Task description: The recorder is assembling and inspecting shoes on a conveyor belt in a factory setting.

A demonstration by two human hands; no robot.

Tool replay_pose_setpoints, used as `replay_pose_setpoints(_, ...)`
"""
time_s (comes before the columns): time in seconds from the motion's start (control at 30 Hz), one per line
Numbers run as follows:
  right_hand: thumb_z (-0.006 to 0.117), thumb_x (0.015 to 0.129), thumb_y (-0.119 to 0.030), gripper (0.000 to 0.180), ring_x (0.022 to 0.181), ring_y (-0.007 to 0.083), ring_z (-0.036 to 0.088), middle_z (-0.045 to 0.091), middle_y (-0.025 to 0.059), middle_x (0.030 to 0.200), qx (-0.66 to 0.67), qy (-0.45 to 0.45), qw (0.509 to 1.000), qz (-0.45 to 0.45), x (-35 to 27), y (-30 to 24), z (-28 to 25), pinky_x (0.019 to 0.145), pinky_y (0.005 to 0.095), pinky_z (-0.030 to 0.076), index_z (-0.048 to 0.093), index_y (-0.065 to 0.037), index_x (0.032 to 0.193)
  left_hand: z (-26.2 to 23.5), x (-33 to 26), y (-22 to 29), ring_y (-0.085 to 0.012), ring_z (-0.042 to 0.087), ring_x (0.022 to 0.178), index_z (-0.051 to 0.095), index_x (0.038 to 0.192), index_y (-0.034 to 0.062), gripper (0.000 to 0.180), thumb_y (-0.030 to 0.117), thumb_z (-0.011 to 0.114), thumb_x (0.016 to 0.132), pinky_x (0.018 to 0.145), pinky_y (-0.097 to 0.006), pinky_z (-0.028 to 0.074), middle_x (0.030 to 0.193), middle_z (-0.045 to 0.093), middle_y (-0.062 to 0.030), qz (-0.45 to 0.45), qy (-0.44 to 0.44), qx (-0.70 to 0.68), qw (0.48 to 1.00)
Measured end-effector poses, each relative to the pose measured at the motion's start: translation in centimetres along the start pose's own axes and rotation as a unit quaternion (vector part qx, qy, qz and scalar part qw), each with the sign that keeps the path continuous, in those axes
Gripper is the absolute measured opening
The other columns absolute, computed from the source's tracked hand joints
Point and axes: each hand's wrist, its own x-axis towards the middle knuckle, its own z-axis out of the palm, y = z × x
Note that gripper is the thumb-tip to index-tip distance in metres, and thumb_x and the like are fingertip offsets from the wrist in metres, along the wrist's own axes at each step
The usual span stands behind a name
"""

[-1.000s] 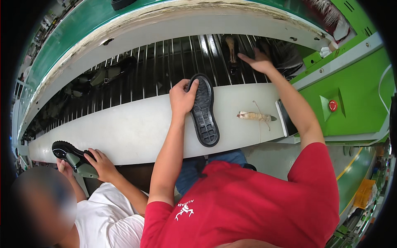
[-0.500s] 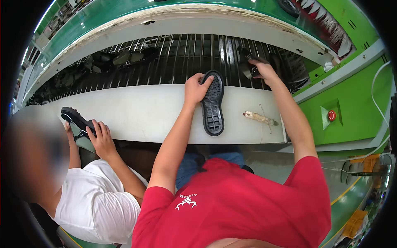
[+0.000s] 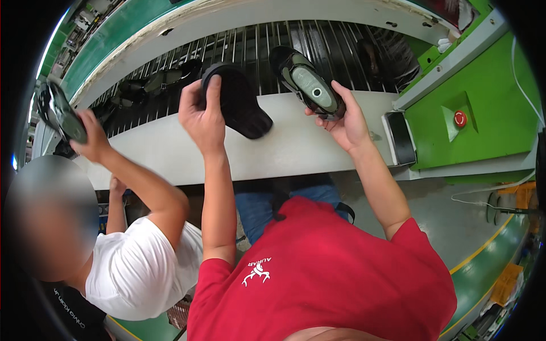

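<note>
My left hand (image 3: 206,116) grips a black shoe sole (image 3: 242,102) by its edge, thumb on top, and the sole's dark hollow inner side faces up. In my right hand (image 3: 351,119) is a black shoe upper (image 3: 310,85), tilted. Its grey-green oval face, with a ringed round hole, is turned up. Fingers wrap its lower end from beneath. Both pieces are held above the white ledge (image 3: 301,153) and the edge of the metal rollers, apart from each other.
A co-worker at left, in a white top (image 3: 142,278), lifts another dark shoe (image 3: 61,113). Dark shoes (image 3: 170,79) lie on the rollers (image 3: 250,42). A green machine panel with a red button (image 3: 460,118) stands at right, beside a black-faced block (image 3: 400,138) at the ledge's end.
My right hand has brought the shoe upper left from the rollers, face up. My left hand has moved left and turned the sole from tread up to inner side up. The co-worker has raised a shoe.
</note>
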Motion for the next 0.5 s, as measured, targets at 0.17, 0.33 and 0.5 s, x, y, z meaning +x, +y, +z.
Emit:
replay_pose_setpoints(0.17, 0.042, 0.113, -0.053, 0.066, 0.092, 0.0248, 0.076, 0.075, 0.0207, 0.125, 0.046, 0.006, 0.998, 0.036, -1.3, 2.8, 1.3, 0.065, 0.031, 0.056, 0.061, 0.001, 0.145, -4.1, -7.8, 3.1, -0.0241, 0.07, 0.08, 0.072, 0.11, 0.0014, 0.024, -0.001, 0.08, 0.087, 0.078, -0.033, 0.055, 0.093, 0.074, -0.013, 0.108, -0.09, 0.188, 0.972)
replay_pose_setpoints(0.33, 0.036, 0.114, -0.057, 0.067, 0.094, 0.0288, 0.077, 0.074, 0.0209, 0.13, -0.074, 0.042, 0.995, 0.051, -3.2, 3.7, 1.7, 0.079, 0.0345, 0.061, 0.051, -0.009, 0.158, -4.9, -16.3, 2.0, -0.0279, 0.072, 0.071, 0.071, 0.102, -0.0023, 0.022, 0.013, 0.084, 0.091, 0.068, -0.035, 0.056, 0.081, 0.071, -0.0161, -0.078, -0.202, 0.182, 0.959)
replay_pose_setpoints(0.5, 0.061, 0.105, -0.061, 0.07, 0.11, 0.0335, 0.076, 0.078, 0.0201, 0.117, -0.58, 0.031, 0.813, -0.031, -5.2, 2.4, 1.0, 0.088, 0.0422, 0.06, 0.063, -0.004, 0.147, -4.8, -9.7, 0.0, -0.0069, 0.05, 0.073, 0.07, 0.096, -0.0045, 0.031, 0.024, 0.072, 0.108, 0.066, -0.026, 0.045, 0.076, 0.062, 0.0001, -0.235, -0.088, 0.115, 0.961)
